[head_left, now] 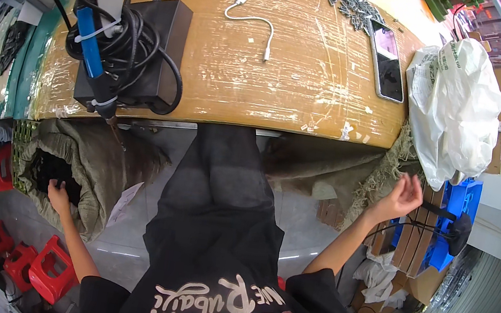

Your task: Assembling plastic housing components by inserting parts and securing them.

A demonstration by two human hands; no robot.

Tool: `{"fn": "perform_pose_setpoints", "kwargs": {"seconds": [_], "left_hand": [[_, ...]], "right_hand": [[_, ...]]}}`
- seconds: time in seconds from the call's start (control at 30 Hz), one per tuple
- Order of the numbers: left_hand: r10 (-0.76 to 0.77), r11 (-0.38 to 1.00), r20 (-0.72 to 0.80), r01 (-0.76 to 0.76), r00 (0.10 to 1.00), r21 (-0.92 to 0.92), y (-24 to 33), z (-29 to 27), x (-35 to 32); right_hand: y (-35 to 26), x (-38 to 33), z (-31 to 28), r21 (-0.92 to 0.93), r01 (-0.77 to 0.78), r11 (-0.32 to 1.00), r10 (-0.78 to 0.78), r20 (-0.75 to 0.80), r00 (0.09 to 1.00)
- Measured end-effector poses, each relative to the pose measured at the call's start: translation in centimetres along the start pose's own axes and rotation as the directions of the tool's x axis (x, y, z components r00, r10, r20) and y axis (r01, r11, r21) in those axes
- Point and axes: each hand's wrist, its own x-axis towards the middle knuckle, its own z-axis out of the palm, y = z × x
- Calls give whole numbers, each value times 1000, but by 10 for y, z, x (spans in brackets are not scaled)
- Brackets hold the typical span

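Note:
My left hand (58,195) is at the mouth of a grey-brown woven sack (98,181) low on the left. Black contents (46,171) show inside the sack. The left fingers are closed against something dark that I cannot make out. On the other side, my right hand (405,196) is raised below a white plastic bag (456,108), apart from it. Its fingers are loosely curled, with nothing visible in them. A short white cable (269,26) lies on the brown, tape-covered table (228,89), away from both hands.
A black box (168,36) with coiled black cables stands on the table's left. A phone (386,63) and a heap of small metal-coloured parts (343,0) lie at the right and back. Red stools (52,269) stand low left; a blue crate (462,205) is on the right.

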Motion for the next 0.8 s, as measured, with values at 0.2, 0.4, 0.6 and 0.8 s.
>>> {"fn": "perform_pose_setpoints", "kwargs": {"seconds": [0.2,0.4,0.6,0.8], "left_hand": [[-264,849,-267,91,927,-521,42,-41,11],[-126,740,-246,-74,961,-669,162,-170,-30],[99,62,347,343,933,-937,250,-196,-110],[454,-46,622,714,638,-699,342,-189,-156]], "right_hand": [[-50,18,105,137,37,990,-94,433,896],[-38,50,198,-96,340,936,-174,712,680],[-18,77,248,-210,516,830,-170,786,594],[5,92,246,-160,515,842,-106,888,448]]}}
